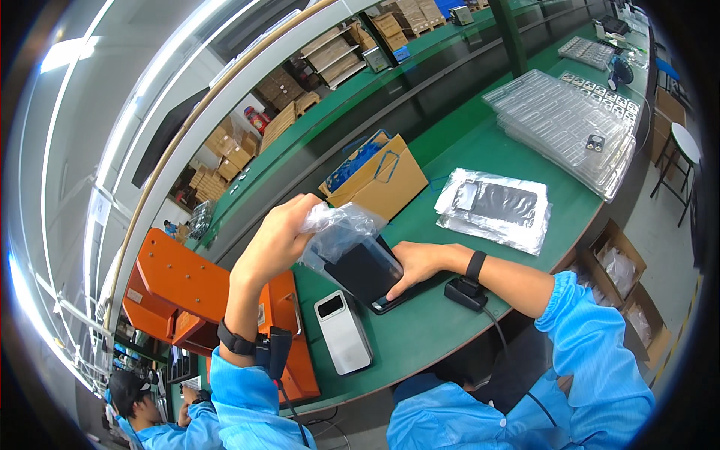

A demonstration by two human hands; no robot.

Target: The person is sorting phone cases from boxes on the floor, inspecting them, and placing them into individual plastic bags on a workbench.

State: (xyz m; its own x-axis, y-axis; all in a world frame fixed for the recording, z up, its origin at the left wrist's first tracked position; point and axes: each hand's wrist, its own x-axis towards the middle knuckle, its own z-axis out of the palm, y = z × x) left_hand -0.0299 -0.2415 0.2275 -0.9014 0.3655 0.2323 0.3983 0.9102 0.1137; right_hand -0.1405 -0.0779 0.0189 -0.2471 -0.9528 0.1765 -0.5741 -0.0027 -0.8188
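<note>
My left hand (277, 236) is closed on the bunched top of a clear plastic bag (334, 229), holding it above the green bench. The bag lies over the upper part of a black, flat, rectangular device (364, 271), which is tilted. My right hand (420, 262) grips the lower right side of that device, thumb on its near end. Whether the device is fully inside the bag I cannot tell. Close by on the bench rests a white block-shaped device (343, 334) with a dark window at one end.
An orange machine (180, 277) stands at the left. Beyond my hands is a cardboard box (382, 180) with blue pieces. To the right lie silvery bags (495, 206) and stacked clear trays (562, 127). Cables hang from my wrist straps. A co-worker (139, 405) sits at lower left.
</note>
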